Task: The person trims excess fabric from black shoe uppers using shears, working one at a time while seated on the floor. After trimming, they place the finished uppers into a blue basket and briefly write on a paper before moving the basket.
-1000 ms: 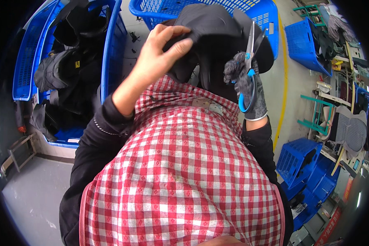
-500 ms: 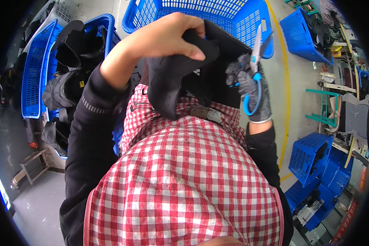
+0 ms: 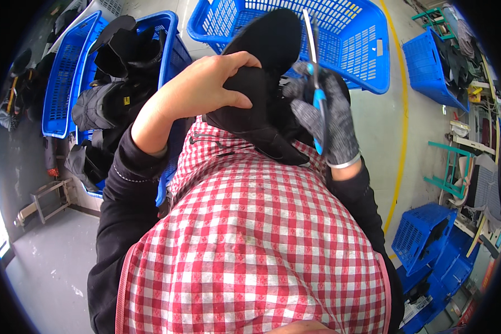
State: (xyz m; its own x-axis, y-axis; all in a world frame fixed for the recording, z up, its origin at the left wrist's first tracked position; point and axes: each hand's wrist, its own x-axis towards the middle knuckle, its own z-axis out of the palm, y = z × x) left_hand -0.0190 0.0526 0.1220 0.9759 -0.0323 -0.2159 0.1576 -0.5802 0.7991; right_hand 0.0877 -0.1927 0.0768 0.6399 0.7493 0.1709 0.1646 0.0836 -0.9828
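Left hand: the bare left hand (image 3: pixel 206 92) is curled closed over the top of a black shoe upper (image 3: pixel 256 106), thumb on the near face and fingers wrapped over the far edge.
Right hand: the right hand (image 3: pixel 323 119), in a speckled grey glove, is closed around blue-handled scissors (image 3: pixel 316 83); it also seems to press against the right side of the shoe upper.
Scissors: the blades point up and away, looking nearly closed, with the tips just beside the upper's far end.
Shoe upper: held up in front of the chest, above the red checked apron (image 3: pixel 250 245), between the 2 hands and in front of the big blue basket (image 3: pixel 367 50).
Left side: 1 blue crate (image 3: pixel 170 33) packed with more black uppers, another blue basket further left.
Right side: a yellow floor line (image 3: pixel 402 111) and more blue crates, well apart.
Risk, cut: the blades sit close to the bare left fingers; I judge a slip on the soft fabric could nick them.
Risk, material: a snip taken too deep could cut into the upper itself.
Risk, grip: the upper is limp and could sag out of the left hand.
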